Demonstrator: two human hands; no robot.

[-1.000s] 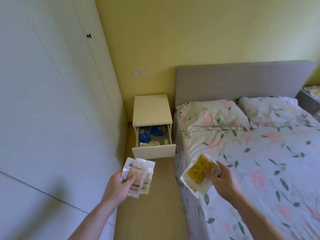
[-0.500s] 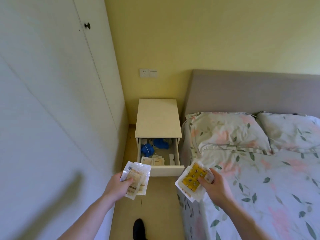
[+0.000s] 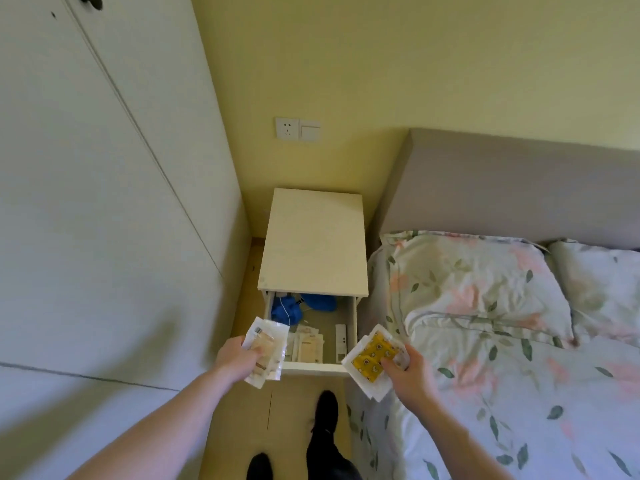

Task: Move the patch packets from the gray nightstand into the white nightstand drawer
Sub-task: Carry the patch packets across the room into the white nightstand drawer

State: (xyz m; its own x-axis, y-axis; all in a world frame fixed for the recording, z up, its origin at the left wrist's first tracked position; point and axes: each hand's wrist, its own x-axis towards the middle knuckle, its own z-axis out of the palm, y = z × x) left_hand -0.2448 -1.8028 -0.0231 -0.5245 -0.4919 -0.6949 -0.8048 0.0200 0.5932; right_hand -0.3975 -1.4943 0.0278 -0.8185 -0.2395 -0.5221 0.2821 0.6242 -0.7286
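Both hands are clamping fanned patch packets: left hand on beige packets, right hand on yellow packets, at the open drawer front edge. Loose sheets risk sliding past it to the floor.

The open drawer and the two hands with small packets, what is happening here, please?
A person stands in front of a white nightstand beside the bed, and its drawer is pulled open. The left hand holds a few beige packets over the drawer's left front corner. The right hand holds yellow packets by the right front corner. Some packets and blue items already lie inside. Nothing has been released yet.
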